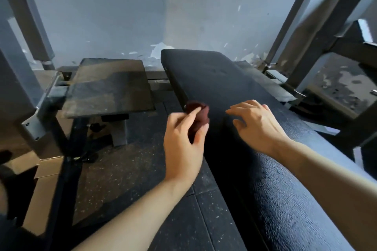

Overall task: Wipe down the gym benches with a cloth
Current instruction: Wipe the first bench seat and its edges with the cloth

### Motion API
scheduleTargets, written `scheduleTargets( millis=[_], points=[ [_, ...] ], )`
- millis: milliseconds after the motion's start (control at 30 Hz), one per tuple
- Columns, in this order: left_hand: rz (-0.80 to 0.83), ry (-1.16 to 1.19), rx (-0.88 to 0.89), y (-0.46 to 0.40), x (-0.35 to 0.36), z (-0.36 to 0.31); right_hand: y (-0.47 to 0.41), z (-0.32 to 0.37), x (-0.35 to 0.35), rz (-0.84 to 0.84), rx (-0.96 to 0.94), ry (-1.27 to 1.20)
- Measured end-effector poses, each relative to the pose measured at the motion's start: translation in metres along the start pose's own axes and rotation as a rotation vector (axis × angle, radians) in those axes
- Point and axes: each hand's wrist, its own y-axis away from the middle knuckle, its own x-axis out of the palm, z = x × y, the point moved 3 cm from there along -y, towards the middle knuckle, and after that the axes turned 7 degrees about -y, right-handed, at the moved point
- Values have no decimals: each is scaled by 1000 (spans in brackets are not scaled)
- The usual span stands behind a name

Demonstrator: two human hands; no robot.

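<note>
- Bench (234, 91): a long black padded bench running from the near right toward the far centre, its far end just short of the blue-grey wall (106, 16) (paint flaking along the base).
- Cloth (199, 117): a small dark red cloth, bunched up, at the left edge of the bench about midway along its length; whether it touches the pad cannot be told.
- Left hand (183, 144): reaches in from the near left, fingers and thumb curled round the cloth and gripping it, with part of the fabric showing beyond the fingertips.
- Right hand (257, 126): held over the bench pad just right of the cloth, palm down, fingers spread and loosely bent, holding nothing; contact with the pad cannot be told.
- Platform (108, 85): a dark, dusty flat plate on a metal stand, left of the bench and apart from it.
- Frame (318, 32): grey steel uprights slanting on the far right (more uprights stand at the far left).
- Floor (130, 169): dark speckled rubber matting beneath everything.
</note>
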Motion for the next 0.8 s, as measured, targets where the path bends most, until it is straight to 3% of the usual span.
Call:
scheduleTargets(
  millis=[67,167,200,300,333,500,567,633,733,800],
  points=[
    [132,-48,238,1,10,-29,8,-5,-3,7,-5,7],
    [318,-287,423,6,31,-31,20,-12,-10,-26,27,-16],
    [336,-332,407,-1,34,-25,26,-14,-11,-31,28,-16],
    [338,-360,94,-34,34,-5,40,-17,-7,-30,-3,-8],
    [348,-340,76,-35,33,-5,43,-16,-7,-44,-28,-15],
    [522,-122,446,25,12,-24,53,-11,-7,-104,-105,-28],
    [459,-180,470,3,13,-10,54,-10,-7,-100,-117,-21],
    [291,-237,250,-30,15,3,55,-10,-8,-99,-109,-12],
    [83,-79,-396,-57,1,25,48,-4,-7,-90,-114,-29],
    [14,119,-565,-54,-6,36,39,4,-2,-87,-149,-42]
  ],
)
